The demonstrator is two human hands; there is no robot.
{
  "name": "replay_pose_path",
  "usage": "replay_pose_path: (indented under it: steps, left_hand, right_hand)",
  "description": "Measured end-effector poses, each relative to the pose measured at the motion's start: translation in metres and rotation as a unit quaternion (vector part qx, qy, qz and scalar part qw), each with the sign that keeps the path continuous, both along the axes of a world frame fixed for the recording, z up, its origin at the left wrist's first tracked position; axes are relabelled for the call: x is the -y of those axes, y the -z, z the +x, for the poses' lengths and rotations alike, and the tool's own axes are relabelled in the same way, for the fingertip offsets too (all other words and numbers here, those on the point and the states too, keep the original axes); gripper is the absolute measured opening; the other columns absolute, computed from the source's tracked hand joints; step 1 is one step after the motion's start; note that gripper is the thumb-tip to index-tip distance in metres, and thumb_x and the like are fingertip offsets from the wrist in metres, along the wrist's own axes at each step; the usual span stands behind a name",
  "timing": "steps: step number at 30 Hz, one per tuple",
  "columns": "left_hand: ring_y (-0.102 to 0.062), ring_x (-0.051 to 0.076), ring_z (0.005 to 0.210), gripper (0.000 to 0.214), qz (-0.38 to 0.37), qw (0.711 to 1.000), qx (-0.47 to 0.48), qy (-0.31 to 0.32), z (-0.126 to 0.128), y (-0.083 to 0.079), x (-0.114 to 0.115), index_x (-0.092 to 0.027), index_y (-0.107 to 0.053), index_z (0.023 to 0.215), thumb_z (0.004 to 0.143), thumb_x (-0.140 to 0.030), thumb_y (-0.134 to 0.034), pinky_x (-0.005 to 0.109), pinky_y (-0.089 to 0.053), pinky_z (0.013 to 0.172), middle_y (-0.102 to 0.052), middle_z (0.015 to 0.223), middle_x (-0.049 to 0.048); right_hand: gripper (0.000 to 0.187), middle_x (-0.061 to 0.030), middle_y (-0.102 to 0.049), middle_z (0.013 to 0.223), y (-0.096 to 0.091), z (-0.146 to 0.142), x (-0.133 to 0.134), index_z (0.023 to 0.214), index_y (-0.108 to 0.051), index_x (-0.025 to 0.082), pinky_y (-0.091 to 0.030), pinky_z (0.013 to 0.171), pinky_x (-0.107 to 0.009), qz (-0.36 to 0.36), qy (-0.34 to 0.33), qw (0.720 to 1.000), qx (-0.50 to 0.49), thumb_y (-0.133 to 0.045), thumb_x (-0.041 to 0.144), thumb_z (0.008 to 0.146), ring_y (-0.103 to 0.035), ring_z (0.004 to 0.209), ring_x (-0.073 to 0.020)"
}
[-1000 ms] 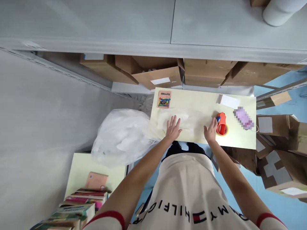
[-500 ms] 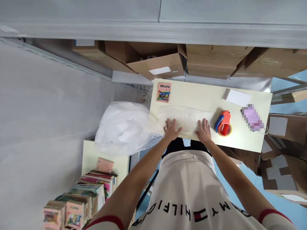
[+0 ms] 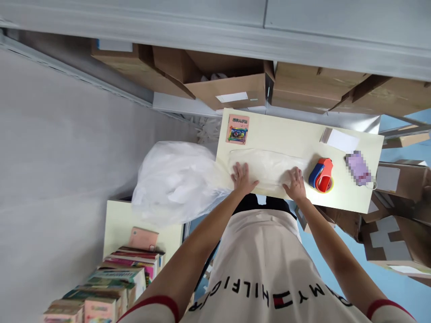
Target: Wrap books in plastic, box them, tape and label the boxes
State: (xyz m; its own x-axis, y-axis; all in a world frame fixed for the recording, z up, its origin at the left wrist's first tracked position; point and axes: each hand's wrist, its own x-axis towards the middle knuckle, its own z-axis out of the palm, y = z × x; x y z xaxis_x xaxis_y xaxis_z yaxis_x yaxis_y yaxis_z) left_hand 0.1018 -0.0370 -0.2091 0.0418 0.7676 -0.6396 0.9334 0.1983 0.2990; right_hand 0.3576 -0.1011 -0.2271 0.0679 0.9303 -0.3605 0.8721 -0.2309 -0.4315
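A sheet of translucent white plastic wrap [image 3: 266, 166] lies flat on the pale table [image 3: 286, 130] in front of me. My left hand [image 3: 243, 178] presses on its left part with the fingers spread. On its right part rests my right hand [image 3: 295, 185], fingers also apart. To the left, a large crumpled heap of the plastic wrap [image 3: 178, 179] bulges beyond the table's edge. A red and blue tape dispenser [image 3: 321, 176] stands right of my right hand. Above the sheet, at the upper left of the table, lies a small pink book [image 3: 237, 129].
A white stack of paper or labels [image 3: 340, 140] and a pixelated purple phone-like object [image 3: 358, 168] lie on the table's right. Open cardboard boxes [image 3: 225, 92] line the shelf behind. Rows of books [image 3: 117, 278] stand on a side table at lower left; more cartons [image 3: 387, 237] sit at right.
The view has shifted, so the table appears a little farther right. Both hands remain on the plastic sheet, spread much as before.
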Motion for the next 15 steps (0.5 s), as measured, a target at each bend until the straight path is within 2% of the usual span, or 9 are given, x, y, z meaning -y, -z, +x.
replay_pose_path:
  steps: [2,5,7,9,11,13,15]
  left_hand:
    - [0.006,0.043,0.152,0.102,0.021,0.999,0.033,-0.01,-0.007,-0.002,-0.004,-0.017,-0.013,0.16,0.081,-0.053,-0.067,0.067,-0.014,0.116,0.007,0.166,0.0221]
    - [0.003,0.039,0.154,0.095,0.067,0.993,0.092,-0.037,-0.027,-0.001,-0.024,-0.019,-0.018,0.159,0.083,-0.054,-0.064,0.063,-0.018,0.117,0.001,0.167,0.0188]
    - [-0.005,0.035,0.154,0.091,0.099,0.982,0.139,-0.077,-0.045,0.004,-0.046,-0.018,-0.023,0.157,0.084,-0.054,-0.064,0.056,-0.022,0.12,-0.007,0.167,0.0184]
    - [-0.02,0.032,0.152,0.084,0.123,0.963,0.201,-0.133,-0.063,0.014,-0.072,-0.015,-0.029,0.155,0.086,-0.051,-0.063,0.047,-0.028,0.12,-0.022,0.164,0.0198]
    - [-0.038,0.029,0.145,0.073,0.131,0.931,0.27,-0.206,-0.077,0.028,-0.099,-0.015,-0.036,0.15,0.089,-0.047,-0.06,0.042,-0.034,0.116,-0.038,0.156,0.0195]
    - [-0.049,0.029,0.136,0.063,0.132,0.89,0.329,-0.287,-0.086,0.045,-0.122,-0.018,-0.045,0.143,0.089,-0.045,-0.062,0.042,-0.04,0.112,-0.051,0.146,0.0166]
    - [-0.057,0.028,0.126,0.053,0.14,0.852,0.38,-0.333,-0.088,0.059,-0.138,-0.02,-0.053,0.132,0.086,-0.042,-0.067,0.042,-0.044,0.106,-0.061,0.133,0.0129]
  right_hand:
    - [0.057,-0.0182,-0.032,0.16,-0.01,-0.011,-0.014,0.141,-0.046,0.019,-0.032,0.113,-0.062,0.036,0.022,0.999,-0.006,-0.055,0.035,0.088,-0.024,0.15,-0.0379]
    - [0.047,-0.0193,-0.044,0.151,-0.025,-0.041,-0.052,0.132,-0.054,0.016,-0.039,0.112,-0.055,0.075,0.039,0.995,-0.059,-0.054,0.035,0.089,-0.04,0.142,-0.0344]
    - [0.046,-0.0206,-0.053,0.142,-0.029,-0.069,-0.084,0.129,-0.057,0.014,-0.044,0.11,-0.05,0.07,0.054,0.989,-0.119,-0.057,0.035,0.088,-0.051,0.132,-0.0329]
    - [0.049,-0.0199,-0.061,0.133,-0.028,-0.101,-0.116,0.127,-0.058,0.012,-0.047,0.107,-0.049,0.041,0.093,0.977,-0.189,-0.062,0.036,0.085,-0.058,0.124,-0.0322]
    - [0.052,-0.0181,-0.064,0.13,-0.021,-0.131,-0.144,0.126,-0.059,0.014,-0.048,0.105,-0.05,0.004,0.162,0.951,-0.262,-0.067,0.037,0.08,-0.061,0.12,-0.0316]
    - [0.054,-0.0162,-0.062,0.134,-0.01,-0.156,-0.166,0.125,-0.059,0.017,-0.049,0.103,-0.047,-0.017,0.227,0.913,-0.339,-0.071,0.036,0.075,-0.059,0.123,-0.031]
    - [0.051,-0.0129,-0.063,0.133,0.002,-0.174,-0.18,0.119,-0.061,0.02,-0.05,0.1,-0.045,-0.017,0.261,0.874,-0.409,-0.073,0.035,0.072,-0.058,0.123,-0.0298]
